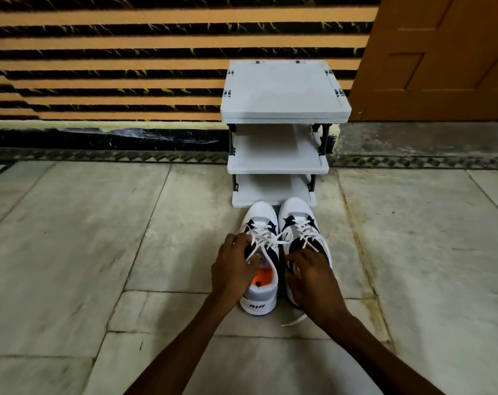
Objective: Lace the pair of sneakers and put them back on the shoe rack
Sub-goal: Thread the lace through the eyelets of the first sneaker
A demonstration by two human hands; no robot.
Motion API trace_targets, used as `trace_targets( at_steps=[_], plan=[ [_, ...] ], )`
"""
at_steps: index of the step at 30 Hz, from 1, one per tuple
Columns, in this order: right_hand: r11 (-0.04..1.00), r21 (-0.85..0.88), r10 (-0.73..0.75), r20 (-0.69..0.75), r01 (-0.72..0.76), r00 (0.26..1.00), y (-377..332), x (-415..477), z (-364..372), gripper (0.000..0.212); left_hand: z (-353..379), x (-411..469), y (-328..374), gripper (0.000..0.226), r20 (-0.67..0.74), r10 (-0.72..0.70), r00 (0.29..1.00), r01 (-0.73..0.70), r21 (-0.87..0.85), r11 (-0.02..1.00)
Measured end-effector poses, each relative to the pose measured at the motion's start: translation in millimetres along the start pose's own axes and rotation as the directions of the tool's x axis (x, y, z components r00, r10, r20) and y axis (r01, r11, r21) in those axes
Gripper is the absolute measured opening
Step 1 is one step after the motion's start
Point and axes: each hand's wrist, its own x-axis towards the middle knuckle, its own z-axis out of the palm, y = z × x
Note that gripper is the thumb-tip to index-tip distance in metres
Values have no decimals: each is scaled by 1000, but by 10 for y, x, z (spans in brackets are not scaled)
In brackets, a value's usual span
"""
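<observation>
You have the white-and-black laced sneakers (282, 243) standing side by side on the grey stone floor (99, 252), toes touching the bottom shelf of the grey plastic shoe rack (282, 89), so shelving is a short lift. Your left hand (233, 269) pinches the white lace (259, 240) of the left shoe; your right hand (310, 277) rests spread and empty over the right shoe's collar, steadying it.

2 sneakers (282, 243) side by side on floor (99, 252), directly before shoe rack (282, 109); wall (113, 67) behind rack.

Two sneakers (282, 240), one three-shelf shoe rack (285, 92), two hands (273, 276).
</observation>
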Motion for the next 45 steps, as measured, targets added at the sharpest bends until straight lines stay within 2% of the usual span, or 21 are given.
trace_targets(
  at_steps=[2, 4, 7, 9, 11, 14, 16, 18, 21, 23, 26, 29, 32, 34, 35, 37, 38, 40, 42, 44, 45],
  plan=[
    [999, 19, 44, -46, -43, 998, -35, 88, 17, 14, 57, 56, 13, 28, -5, -14, 1000, 14, -83, 996],
    [996, 41, 79, -29, -78, 996, -88, 208, 14, 17, 109, 101, 8, 25, -29, -60, 998, 54, -182, 982],
    [992, 28, 122, 81, -124, 989, -203, 409, 2, 25, 147, 133, 7, 24, -21, -111, 994, 100, -294, 951],
    [973, 111, 179, 180, -201, 967, -286, 526, 35, 31, 147, 129, -13, 22, -26, -106, 994, 92, -328, 940],
    [909, 262, 272, 216, -324, 938, -323, 627, 81, 28, 123, 137, -31, 20, -39, -97, 995, 79, -331, 940],
    [776, 458, 388, 196, -434, 901, -385, 699, 123, 5, 80, 139, -48, 19, -34, -96, 995, 78, -358, 930],
    [735, 506, 405, 207, -452, 891, -420, 695, 139, 4, 65, 130, -38, 20, -19, -117, 993, 100, -389, 916],
    [726, 513, 403, 223, -459, 887, -421, 684, 136, 19, 51, 112, -40, 19, 4, -160, 987, 145, -444, 884],
    [612, 595, 414, 320, -521, 852, -387, 729, 37, 25, -54, 96, 3, 6, 65, -215, 974, 217, -515, 829],
    [561, 649, 384, 345, -513, 857, -403, 793, -123, 27, -145, 111, 43, 11, 84, -218, 972, 230, -505, 832],
    [580, 697, 283, 313, -421, 907, -509, 853, -492, 32, -344, 174, 176, 23, 100, -188, 977, 212, -545, 811],
    [572, 739, 196, 300, -357, 934, -660, 884, -854, 33, -597, 261, 377, 34, 68, -104, 992, 124, -580, 805],
    [589, 751, 173, 245, -299, 954, -756, 919, -1087, 28, -803, 336, 572, 33, 48, -68, 997, 83, -605, 792],
    [621, 734, 185, 203, -274, 962, -761, 937, -1130, 23, -856, 380, 652, 30, 43, -67, 997, 79, -597, 798],
    [675, 689, 191, 183, -264, 964, -739, 947, -1099, 20, -860, 401, 676, 28, 35, -67, 997, 75, -575, 814],
    [850, 459, 201, 171, -259, 965, -612, 982, -940, 18, -794, 453, 652, 25, 48, -42, 998, 59, -448, 892],
    [896, 343, 224, 200, -283, 954, -538, 981, -840, 20, -733, 475, 606, 27, 91, -40, 995, 69, -345, 936],
    [906, 236, 275, 300, -351, 913, -398, 921, -644, 28, -574, 474, 449, 41, 219, -80, 973, 113, -142, 983],
    [932, 124, 281, 352, -342, 893, -318, 801, -492, 36, -418, 395, 274, 46, 302, -122, 946, 132, -11, 991],
    [943, 16, 311, 304, -332, 900, -265, 687, -358, 41, -297, 262, 173, 33, 301, -76, 951, 85, -17, 996],
    [947, -4, 312, 254, -322, 915, -273, 646, -322, 36, -248, 207, 142, 25, 265, -44, 963, 55, -32, 998]
  ],
)
